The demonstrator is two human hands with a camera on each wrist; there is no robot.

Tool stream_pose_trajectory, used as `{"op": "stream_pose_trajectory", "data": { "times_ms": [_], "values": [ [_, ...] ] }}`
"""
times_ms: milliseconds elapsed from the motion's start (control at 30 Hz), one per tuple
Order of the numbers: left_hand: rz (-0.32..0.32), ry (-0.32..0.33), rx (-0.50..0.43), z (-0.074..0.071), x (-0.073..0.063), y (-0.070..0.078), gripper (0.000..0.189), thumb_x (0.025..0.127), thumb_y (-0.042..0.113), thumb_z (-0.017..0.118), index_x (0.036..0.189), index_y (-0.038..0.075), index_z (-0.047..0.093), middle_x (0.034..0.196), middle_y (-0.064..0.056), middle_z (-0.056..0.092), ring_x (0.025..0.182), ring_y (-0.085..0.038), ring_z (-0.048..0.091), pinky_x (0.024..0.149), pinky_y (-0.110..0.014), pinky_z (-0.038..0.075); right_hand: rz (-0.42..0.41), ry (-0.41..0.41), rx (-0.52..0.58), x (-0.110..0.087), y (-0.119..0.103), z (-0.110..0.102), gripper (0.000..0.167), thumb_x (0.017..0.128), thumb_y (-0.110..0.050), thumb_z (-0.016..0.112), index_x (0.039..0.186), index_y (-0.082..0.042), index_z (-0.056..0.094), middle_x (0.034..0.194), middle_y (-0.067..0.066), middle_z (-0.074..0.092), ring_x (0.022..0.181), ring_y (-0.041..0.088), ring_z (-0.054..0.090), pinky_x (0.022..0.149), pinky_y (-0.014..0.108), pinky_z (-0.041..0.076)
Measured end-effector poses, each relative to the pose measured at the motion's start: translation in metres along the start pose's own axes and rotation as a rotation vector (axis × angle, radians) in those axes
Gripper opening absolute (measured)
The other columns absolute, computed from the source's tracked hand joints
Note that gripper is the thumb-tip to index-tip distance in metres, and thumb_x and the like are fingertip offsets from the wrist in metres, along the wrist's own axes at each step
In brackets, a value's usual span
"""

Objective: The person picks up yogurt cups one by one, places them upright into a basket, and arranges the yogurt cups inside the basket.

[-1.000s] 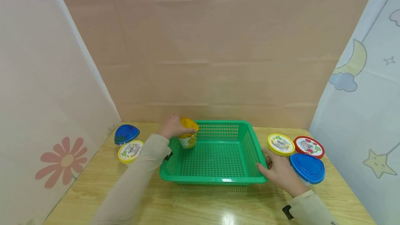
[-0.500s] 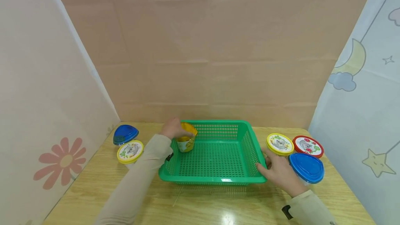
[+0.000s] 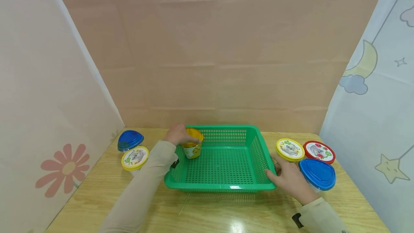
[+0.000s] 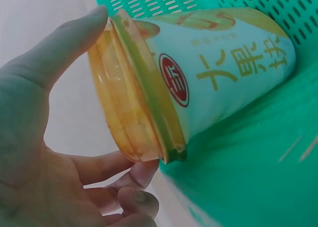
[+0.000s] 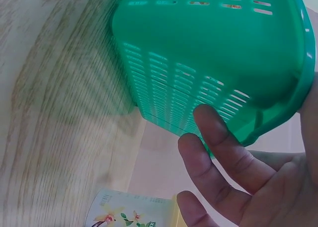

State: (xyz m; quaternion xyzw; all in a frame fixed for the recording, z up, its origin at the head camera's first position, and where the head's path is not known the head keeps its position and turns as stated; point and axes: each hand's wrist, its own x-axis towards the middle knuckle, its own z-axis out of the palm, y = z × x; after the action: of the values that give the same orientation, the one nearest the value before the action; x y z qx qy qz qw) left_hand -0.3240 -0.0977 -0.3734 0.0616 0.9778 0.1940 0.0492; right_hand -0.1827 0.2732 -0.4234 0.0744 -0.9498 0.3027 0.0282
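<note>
A white fruit cup with a translucent orange-yellow lid (image 4: 134,93) stands inside the green plastic basket (image 3: 223,187), at its left end. My left hand (image 3: 177,135) holds this cup from above. In the left wrist view the thumb (image 4: 74,40) lies at one side of the lid and the fingertips (image 4: 141,173) at the opposite side. At the basket's right end my right hand (image 3: 289,175) grips the rim, thumb over the edge. In the right wrist view its fingers (image 5: 213,172) spread along the outer wall, while the thumb is mostly hidden.
Left of the basket are a blue-lidded container (image 3: 130,140) and a yellow-lidded tub (image 3: 135,157). Close to my right hand stand a yellow-lidded tub (image 3: 290,149), a red-lidded tub (image 3: 320,151) and a blue-lidded container (image 3: 318,174). A fabric backdrop (image 3: 207,64) rises behind the wooden table (image 3: 207,215).
My left hand has lowered the cup a little further down and left into the basket, then stayed nearly still. The right hand keeps its place on the rim.
</note>
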Motion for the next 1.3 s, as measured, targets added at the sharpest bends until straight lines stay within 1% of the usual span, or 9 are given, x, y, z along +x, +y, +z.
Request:
{"op": "stream_pose_trajectory", "data": {
  "times_ms": [200,433,600,700,767,867,1000,1133,1300],
  "values": [
    [0.008,0.008,0.004,0.002,0.000,0.000,0.073,0.071,0.059,0.084,0.108,0.000,0.062,0.105,-0.014,0.062,0.085,-0.025,0.053,0.071,-0.039,0.051,0.004,0.007,0.000,-0.001,0.000,0.002,0.066,0.092,-0.026,0.072,0.144,0.004,0.045,0.085,0.000,0.071,0.072,0.010,0.062,0.064,0.029,0.052],
    [0.003,0.013,-0.021,0.002,-0.003,0.000,0.065,0.071,0.059,0.085,0.094,0.005,0.055,0.086,-0.008,0.052,0.076,-0.022,0.047,0.061,-0.033,0.043,0.007,0.014,-0.022,0.000,0.000,0.001,0.066,0.092,-0.027,0.071,0.144,0.004,0.045,0.084,-0.001,0.070,0.072,0.009,0.062,0.065,0.029,0.052],
    [0.010,0.024,-0.072,0.001,-0.005,0.000,0.066,0.071,0.057,0.086,0.094,0.006,0.052,0.083,-0.007,0.049,0.073,-0.021,0.046,0.060,-0.032,0.041,0.007,0.009,-0.008,-0.002,-0.002,0.000,0.066,0.092,-0.029,0.071,0.144,0.004,0.045,0.085,0.000,0.071,0.072,0.009,0.062,0.064,0.030,0.052],
    [0.017,0.030,-0.112,0.001,-0.005,-0.002,0.067,0.072,0.055,0.085,0.101,0.003,0.054,0.088,-0.009,0.053,0.076,-0.023,0.048,0.062,-0.033,0.042,0.002,0.012,-0.006,-0.002,-0.002,0.000,0.067,0.092,-0.029,0.071,0.144,0.004,0.046,0.086,0.000,0.071,0.071,0.009,0.061,0.064,0.030,0.051],
    [0.017,0.037,-0.130,0.001,-0.005,-0.003,0.071,0.074,0.056,0.083,0.110,0.001,0.056,0.099,-0.012,0.058,0.083,-0.025,0.053,0.068,-0.036,0.048,0.001,0.015,-0.009,-0.002,-0.001,0.000,0.066,0.092,-0.029,0.071,0.144,0.004,0.046,0.085,-0.001,0.071,0.071,0.009,0.061,0.063,0.030,0.051],
    [0.028,0.041,-0.162,-0.001,-0.006,-0.005,0.079,0.083,0.054,0.077,0.130,-0.004,0.053,0.123,-0.020,0.060,0.105,-0.033,0.059,0.086,-0.045,0.052,0.006,0.018,-0.004,-0.002,-0.001,0.001,0.065,0.092,-0.027,0.071,0.144,0.003,0.046,0.085,0.000,0.071,0.071,0.009,0.062,0.064,0.030,0.051],
    [0.061,0.038,-0.186,-0.009,-0.011,-0.010,0.077,0.094,0.048,0.066,0.143,-0.008,0.045,0.143,-0.026,0.050,0.128,-0.041,0.051,0.102,-0.054,0.045,0.010,0.024,-0.003,-0.003,-0.001,0.002,0.065,0.092,-0.028,0.071,0.143,0.003,0.047,0.085,0.000,0.071,0.071,0.009,0.061,0.064,0.030,0.051],
    [0.091,0.044,-0.210,-0.021,-0.024,-0.014,0.066,0.097,0.042,0.062,0.139,-0.007,0.049,0.138,-0.027,0.055,0.122,-0.041,0.056,0.097,-0.054,0.048,0.004,0.032,-0.001,-0.003,-0.001,0.003,0.064,0.092,-0.029,0.071,0.143,0.002,0.047,0.083,-0.001,0.070,0.070,0.009,0.060,0.063,0.030,0.049],
    [0.100,0.074,-0.231,-0.032,-0.048,-0.025,0.059,0.097,0.041,0.063,0.134,-0.004,0.053,0.133,-0.026,0.057,0.118,-0.041,0.057,0.091,-0.053,0.051,0.001,0.030,0.013,-0.004,-0.002,0.002,0.064,0.093,-0.027,0.071,0.143,0.002,0.047,0.084,-0.001,0.071,0.072,0.008,0.062,0.064,0.029,0.050]
  ]
}}
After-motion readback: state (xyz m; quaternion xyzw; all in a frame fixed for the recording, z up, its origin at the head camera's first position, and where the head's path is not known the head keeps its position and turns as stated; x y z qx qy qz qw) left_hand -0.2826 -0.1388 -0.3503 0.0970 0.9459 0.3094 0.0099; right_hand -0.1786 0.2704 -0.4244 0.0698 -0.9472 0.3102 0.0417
